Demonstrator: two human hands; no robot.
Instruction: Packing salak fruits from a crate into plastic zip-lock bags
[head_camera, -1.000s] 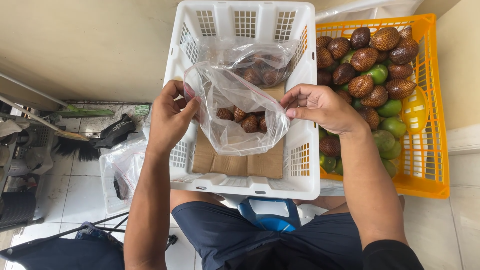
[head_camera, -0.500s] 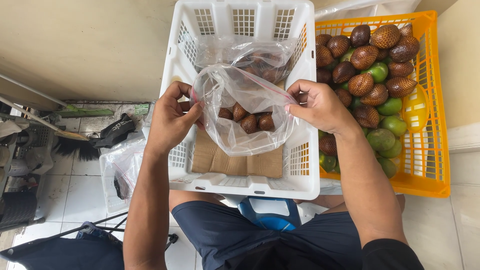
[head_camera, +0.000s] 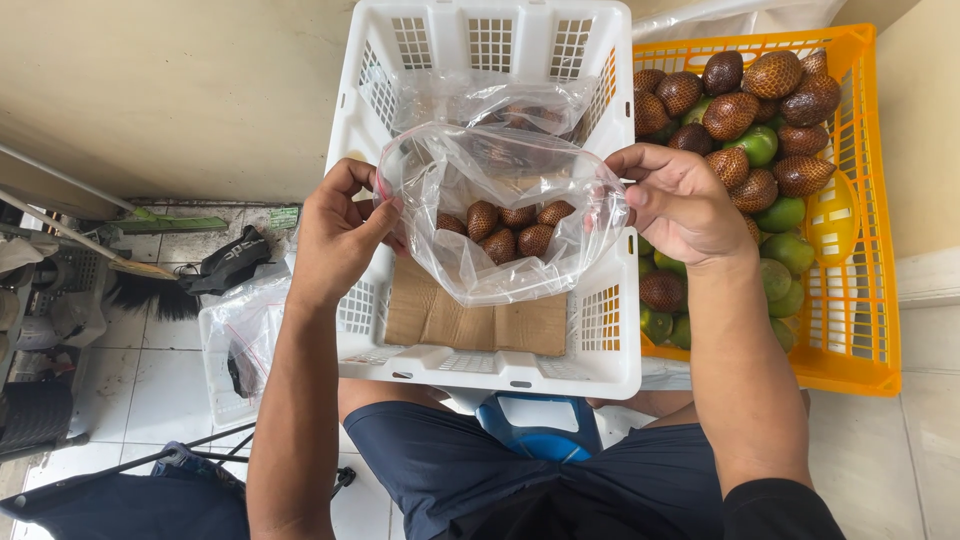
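Together, left hand (head_camera: 335, 235) and right hand (head_camera: 680, 205) pinch a clear bag (head_camera: 500, 215) open.

Clear plastic bag (head_camera: 500, 215) with a pinkish zip rim is hanging open over the middle of the white crate (head_camera: 620, 370); another clear bag (head_camera: 500, 100) is lying crumpled by the crate's far wall.

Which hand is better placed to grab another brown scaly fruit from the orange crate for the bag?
Probably the right hand: it hangs right beside the orange crate, while the left hand holds the clear bag at the far side.
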